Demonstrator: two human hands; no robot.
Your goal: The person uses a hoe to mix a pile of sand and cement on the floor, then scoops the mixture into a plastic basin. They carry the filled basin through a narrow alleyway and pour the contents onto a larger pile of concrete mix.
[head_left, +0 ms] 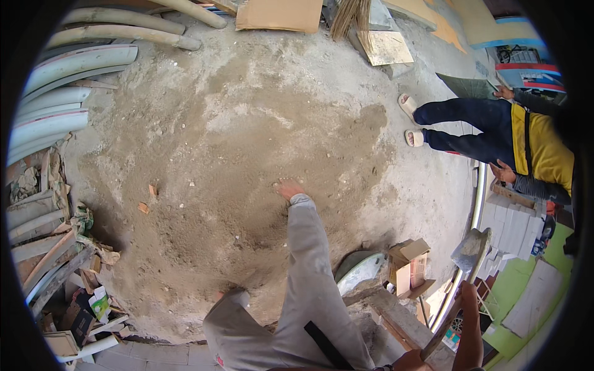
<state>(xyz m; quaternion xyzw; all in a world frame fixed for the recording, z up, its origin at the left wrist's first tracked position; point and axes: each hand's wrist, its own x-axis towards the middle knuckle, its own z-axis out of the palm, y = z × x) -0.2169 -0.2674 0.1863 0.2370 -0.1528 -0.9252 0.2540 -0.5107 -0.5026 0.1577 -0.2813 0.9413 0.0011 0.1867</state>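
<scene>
Shovel (pixel 468 248) held at lower right, over the right edge of the ground (pixel 260 80), blade raised and grey with mortar, wooden handle slanting down toward the lower edge.

Left hand (pixel 405 362) at the lower edge, against the handle end; mostly cut off, grip not discernible.

Right hand (pixel 466 294) higher on the handle, fingers wrapped tight round the wood just below the blade.

Grey trouser legs nearest, running up the middle; bare foot (pixel 288 187) planted on the sand heap (pixel 235 185) at the centre of the ground.

Pale green basin (pixel 360 271) just right of the leg, at the heap's near right edge. Open cardboard box (pixel 409 263) just beside the basin, between basin and shovel.

Stack of white blocks (pixel 513 230) past the right edge, beyond the blade.

Two brick chips (pixel 148 198) on the heap's left side. Scrap wood and small cartons (pixel 80 297) along the near left edge.

Second person (pixel 495 133) at the far right edge, in dark trousers, yellow vest and pale sandals, one hand near the blocks.

Curved grey pipes (pixel 68 86) stacked along the far left edge. Flat cardboard (pixel 279 13) and broom (pixel 351 17) at the far edge.
</scene>
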